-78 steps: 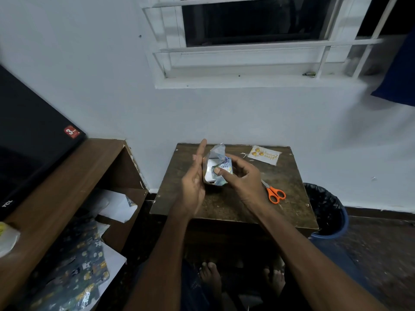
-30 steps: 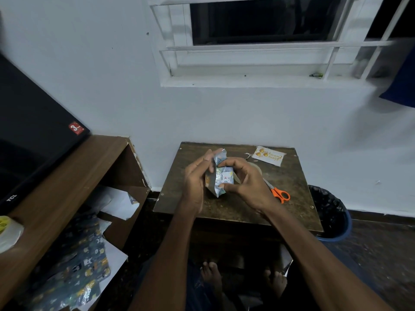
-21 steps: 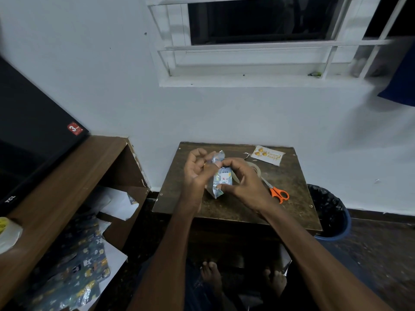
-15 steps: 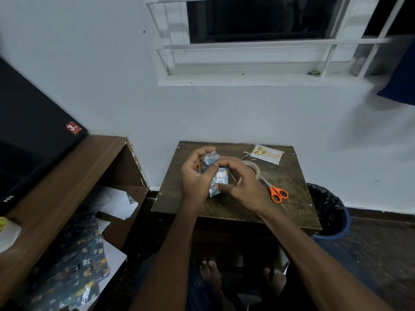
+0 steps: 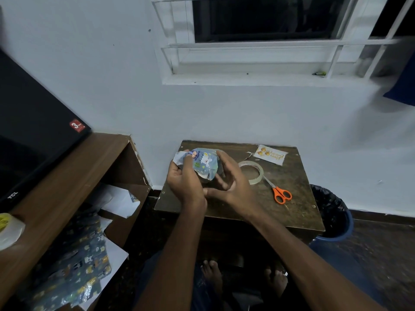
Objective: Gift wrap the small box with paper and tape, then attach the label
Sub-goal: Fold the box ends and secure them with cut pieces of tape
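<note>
Head view: the left hand (image 5: pixel 183 176) pinches the loose paper flap at the wrapped box's (image 5: pixel 203 163) 9 o'clock end, while the right hand (image 5: pixel 226 182) cups its 3 o'clock side with fingers loosely curled, the box held above the small table (image 5: pixel 292 212). The long axis seems to run 9-to-3, printed face toward the camera. Risk: the untaped flap could spring open if the pinch eases while reaching for the tape roll (image 5: pixel 251 173) at 3 o'clock; the label (image 5: pixel 270 154) lies at 2 o'clock.
</note>
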